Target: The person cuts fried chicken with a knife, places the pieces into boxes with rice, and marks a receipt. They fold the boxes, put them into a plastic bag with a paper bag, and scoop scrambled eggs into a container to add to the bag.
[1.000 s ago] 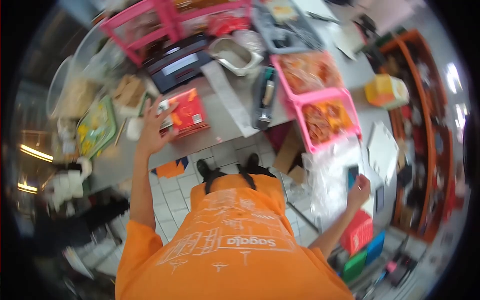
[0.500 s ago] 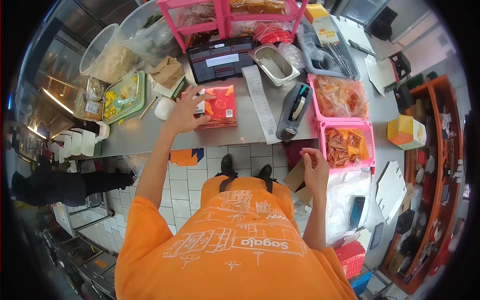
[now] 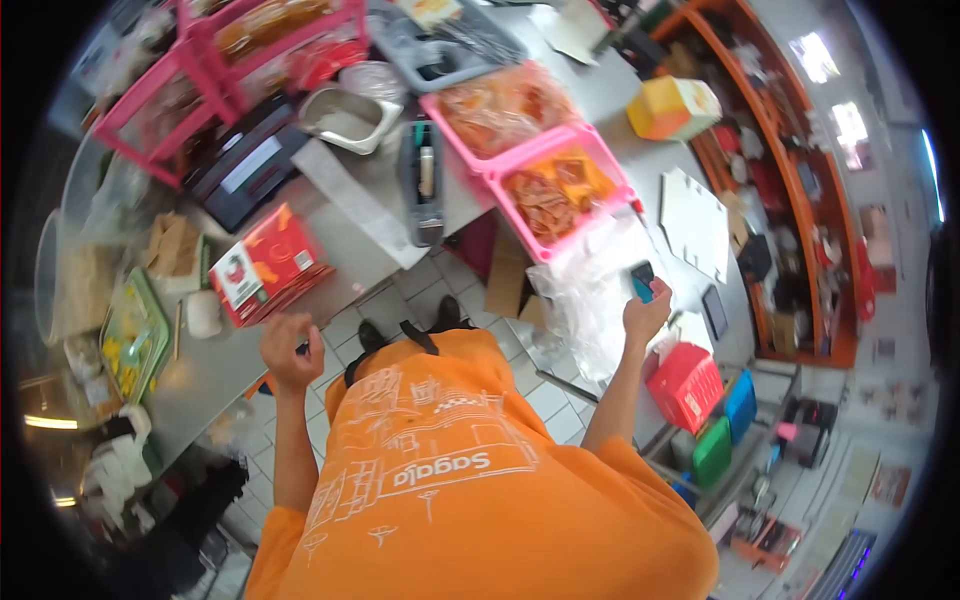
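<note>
My left hand (image 3: 291,350) hangs near the table edge, just below a red and white printed box (image 3: 268,265). Its fingers are loosely curled, with a gap beside the thumb and nothing visible in it. My right hand (image 3: 648,310) has its fingers closed round the near end of a dark phone with a teal screen (image 3: 642,280), over clear plastic bags (image 3: 590,300). A pink basket with bagged orange food (image 3: 560,200) stands up and left of my right hand.
A long receipt (image 3: 360,205), a grey and black dispenser (image 3: 424,185), a metal tray (image 3: 348,118) and a tablet (image 3: 250,170) are on the steel table (image 3: 200,385). Another phone (image 3: 715,311) lies to the right. Below it stands a red carton (image 3: 685,385).
The view has turned to the right. My left hand has come away from the red box and its fingers have curled. My right hand has reached the phone on the plastic bags and closed on it.
</note>
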The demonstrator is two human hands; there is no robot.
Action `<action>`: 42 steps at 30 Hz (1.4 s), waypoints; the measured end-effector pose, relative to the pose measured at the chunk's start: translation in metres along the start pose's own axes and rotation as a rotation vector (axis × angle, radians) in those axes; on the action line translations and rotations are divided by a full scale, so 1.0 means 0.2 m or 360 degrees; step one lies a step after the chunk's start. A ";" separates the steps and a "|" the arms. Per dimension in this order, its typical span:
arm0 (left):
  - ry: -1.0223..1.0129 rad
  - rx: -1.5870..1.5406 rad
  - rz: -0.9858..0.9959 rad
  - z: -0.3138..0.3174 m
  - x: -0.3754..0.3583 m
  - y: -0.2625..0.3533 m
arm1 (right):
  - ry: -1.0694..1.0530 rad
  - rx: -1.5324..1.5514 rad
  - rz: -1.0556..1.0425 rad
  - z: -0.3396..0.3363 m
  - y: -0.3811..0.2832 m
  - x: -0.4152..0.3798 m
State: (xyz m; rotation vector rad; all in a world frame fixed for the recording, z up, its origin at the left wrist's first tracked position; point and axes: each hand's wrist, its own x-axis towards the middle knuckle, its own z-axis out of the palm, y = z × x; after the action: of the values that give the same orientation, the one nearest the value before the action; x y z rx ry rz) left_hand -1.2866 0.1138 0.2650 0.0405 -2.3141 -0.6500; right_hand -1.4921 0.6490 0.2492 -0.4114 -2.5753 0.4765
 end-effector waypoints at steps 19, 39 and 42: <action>-0.0631 -0.0283 -0.0184 0.62 0.17 0.37 | -0.0327 -0.0293 0.0226 -0.14 0.24 0.24; -0.0866 -0.0297 -0.1309 0.50 -0.18 0.42 | -0.1079 0.0300 0.0276 -0.38 -0.19 0.07; -0.1083 -0.0742 -0.0728 0.79 0.23 0.67 | -0.2016 0.0510 0.0553 -0.53 -0.19 -0.07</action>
State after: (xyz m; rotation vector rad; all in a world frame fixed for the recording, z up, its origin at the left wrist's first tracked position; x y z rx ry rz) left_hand -1.4038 0.2908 0.2585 0.1542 -2.7393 -1.6316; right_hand -1.4338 0.6374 0.3458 -0.5486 -3.4683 1.6898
